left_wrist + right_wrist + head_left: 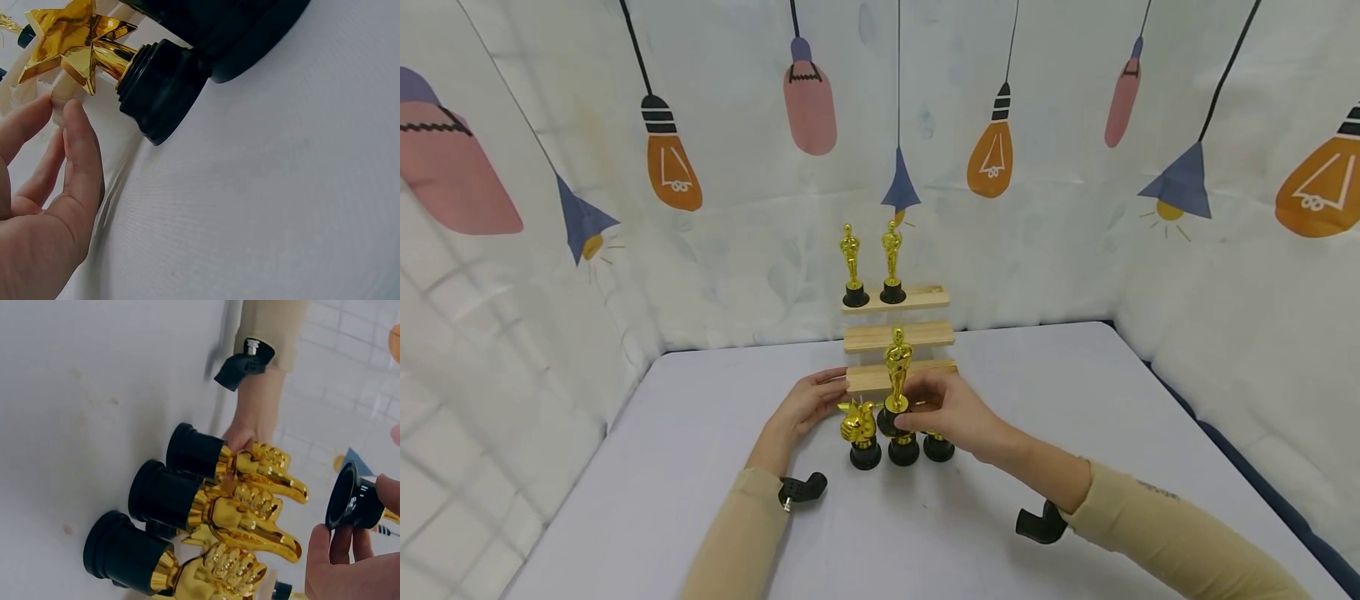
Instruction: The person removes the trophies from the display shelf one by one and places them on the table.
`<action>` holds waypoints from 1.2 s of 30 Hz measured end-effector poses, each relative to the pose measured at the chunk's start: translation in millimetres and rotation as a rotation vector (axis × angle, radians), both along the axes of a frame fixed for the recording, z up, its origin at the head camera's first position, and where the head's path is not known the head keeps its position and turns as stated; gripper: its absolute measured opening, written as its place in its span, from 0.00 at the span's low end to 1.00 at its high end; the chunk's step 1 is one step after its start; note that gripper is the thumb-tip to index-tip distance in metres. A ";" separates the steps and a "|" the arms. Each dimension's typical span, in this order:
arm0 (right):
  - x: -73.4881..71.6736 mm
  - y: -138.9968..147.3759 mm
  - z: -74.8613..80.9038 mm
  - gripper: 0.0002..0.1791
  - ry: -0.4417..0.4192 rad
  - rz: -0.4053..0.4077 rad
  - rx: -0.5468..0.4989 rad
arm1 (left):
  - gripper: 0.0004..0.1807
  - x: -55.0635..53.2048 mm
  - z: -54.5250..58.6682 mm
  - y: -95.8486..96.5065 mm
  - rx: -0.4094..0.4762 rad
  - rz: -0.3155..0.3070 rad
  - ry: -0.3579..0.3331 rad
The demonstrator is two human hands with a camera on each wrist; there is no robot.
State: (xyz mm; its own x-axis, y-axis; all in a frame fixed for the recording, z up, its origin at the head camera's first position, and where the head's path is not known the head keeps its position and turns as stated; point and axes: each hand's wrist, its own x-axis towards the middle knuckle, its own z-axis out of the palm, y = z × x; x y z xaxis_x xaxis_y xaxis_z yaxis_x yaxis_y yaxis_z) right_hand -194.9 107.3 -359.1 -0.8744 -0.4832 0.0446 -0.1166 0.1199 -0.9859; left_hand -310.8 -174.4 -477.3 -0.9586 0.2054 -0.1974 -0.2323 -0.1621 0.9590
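Observation:
My right hand [951, 412] holds a gold figure statuette [898, 358] by its black base [353, 500], upright in front of a three-step wooden stand [925, 334]. My left hand [808, 404] is at the left end of the lowest step, where its fingertips [76, 119] pinch the wood in the left wrist view. Three gold thumbs-up trophies [231, 519] with black bases stand in a row just below the held statuette. Behind them is a gold star trophy [62, 40], mostly hidden in the head view.
Two more gold statuettes [850, 260] stand on the left half of the top step. The stand is near the far edge of a white-covered table [1022, 375]. A white curtain [745, 250] printed with lamps and bulbs hangs around the table.

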 end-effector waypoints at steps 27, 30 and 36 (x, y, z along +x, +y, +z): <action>26.8 -21.7 -35.7 0.22 -0.112 0.009 -0.017 | 0.30 -2.5 -2.2 -1.3 -0.016 -0.019 0.006; 29.0 -25.1 -41.5 0.21 -0.114 0.014 -0.007 | 0.29 -2.8 -2.2 -1.1 -0.013 -0.018 0.005; 29.8 -28.8 -56.9 0.20 -0.112 0.012 0.032 | 0.29 -2.4 -2.2 -0.1 -0.007 -0.006 -0.002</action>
State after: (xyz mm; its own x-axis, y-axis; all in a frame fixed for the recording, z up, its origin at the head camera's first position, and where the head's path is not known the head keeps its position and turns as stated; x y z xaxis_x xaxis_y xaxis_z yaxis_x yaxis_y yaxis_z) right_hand -165.0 78.5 -416.0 -0.8672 -0.4932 -0.0686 -0.0077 0.1510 -0.9885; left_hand -313.2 -174.5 -479.5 -0.9569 0.2094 -0.2010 -0.2354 -0.1545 0.9596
